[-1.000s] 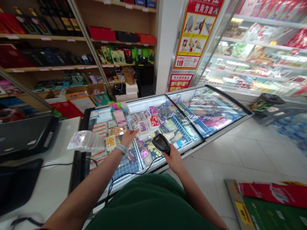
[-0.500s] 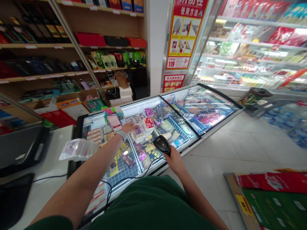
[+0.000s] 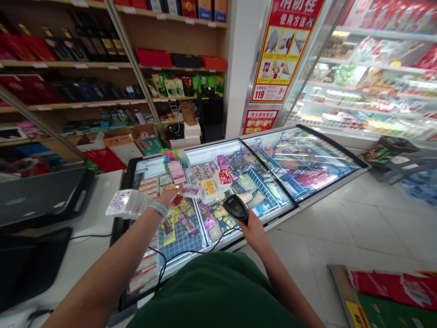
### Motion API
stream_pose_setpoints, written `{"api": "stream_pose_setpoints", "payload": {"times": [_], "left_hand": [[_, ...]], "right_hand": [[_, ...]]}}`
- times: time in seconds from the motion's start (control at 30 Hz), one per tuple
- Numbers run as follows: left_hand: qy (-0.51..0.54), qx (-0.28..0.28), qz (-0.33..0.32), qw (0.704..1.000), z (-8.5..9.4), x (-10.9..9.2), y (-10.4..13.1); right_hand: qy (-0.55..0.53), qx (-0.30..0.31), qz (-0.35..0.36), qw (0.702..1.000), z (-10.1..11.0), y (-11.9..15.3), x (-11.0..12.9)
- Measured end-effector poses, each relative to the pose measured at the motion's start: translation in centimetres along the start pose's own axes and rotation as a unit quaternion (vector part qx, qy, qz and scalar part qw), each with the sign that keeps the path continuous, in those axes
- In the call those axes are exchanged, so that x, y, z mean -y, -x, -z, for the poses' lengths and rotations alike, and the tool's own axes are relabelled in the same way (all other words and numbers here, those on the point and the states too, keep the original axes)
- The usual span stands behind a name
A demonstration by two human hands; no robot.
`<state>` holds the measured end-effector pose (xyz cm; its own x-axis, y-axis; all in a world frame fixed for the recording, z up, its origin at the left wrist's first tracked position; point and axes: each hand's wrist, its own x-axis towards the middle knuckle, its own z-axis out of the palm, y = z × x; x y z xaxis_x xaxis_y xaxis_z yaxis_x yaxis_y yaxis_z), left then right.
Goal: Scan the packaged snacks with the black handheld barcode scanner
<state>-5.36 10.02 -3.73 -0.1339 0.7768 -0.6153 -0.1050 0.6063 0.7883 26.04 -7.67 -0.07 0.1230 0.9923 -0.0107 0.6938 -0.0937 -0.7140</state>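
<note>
My left hand (image 3: 170,197) is closed on the edge of a flat clear pack with a purple label (image 3: 191,191), held over the freezer's glass top. Right of it stands a stack of similar packs with a yellow-labelled pack (image 3: 209,187) uppermost, and a red-labelled pack (image 3: 224,176) adjoins it. My right hand (image 3: 254,230) grips the handle of a black barcode scanner (image 3: 235,207), whose head is up near the stacks. Left of my left wrist is a row of clear packs with purple print (image 3: 126,203). My left fingertips are partly blurred.
The chest freezer (image 3: 293,207) has glass lids over bagged goods and blue baskets. A black cable (image 3: 191,252) runs from the scanner across the glass. A phone-like item (image 3: 177,172) lies beyond my left hand. A dark monitor (image 3: 41,193) stands at left.
My left hand has drawn the purple-labelled pack leftward off the stack, uncovering the yellow-labelled one. The scanner stays in my right hand. The view has turned slightly left.
</note>
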Motion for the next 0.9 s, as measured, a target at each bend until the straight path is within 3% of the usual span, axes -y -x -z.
{"api": "stream_pose_setpoints", "payload": {"times": [0.17,0.37,0.6,0.9], "left_hand": [[0.046,0.038,0.055,0.997,3.8,3.2,2.8],[0.109,0.043,0.018,0.993,6.3,6.1,5.7],[0.132,0.008,-0.073,0.989,7.0,7.2,6.8],[0.103,-0.045,-0.132,0.985,7.1,7.1,7.3]], "right_hand": [[-0.014,0.025,0.021,0.999,-0.8,-0.6,1.0],[0.002,0.055,0.051,0.997,-1.6,-1.3,3.6],[0.017,0.103,0.116,0.988,-2.8,-2.0,7.1],[0.025,0.13,0.147,0.98,-4.0,-1.7,9.9]]}}
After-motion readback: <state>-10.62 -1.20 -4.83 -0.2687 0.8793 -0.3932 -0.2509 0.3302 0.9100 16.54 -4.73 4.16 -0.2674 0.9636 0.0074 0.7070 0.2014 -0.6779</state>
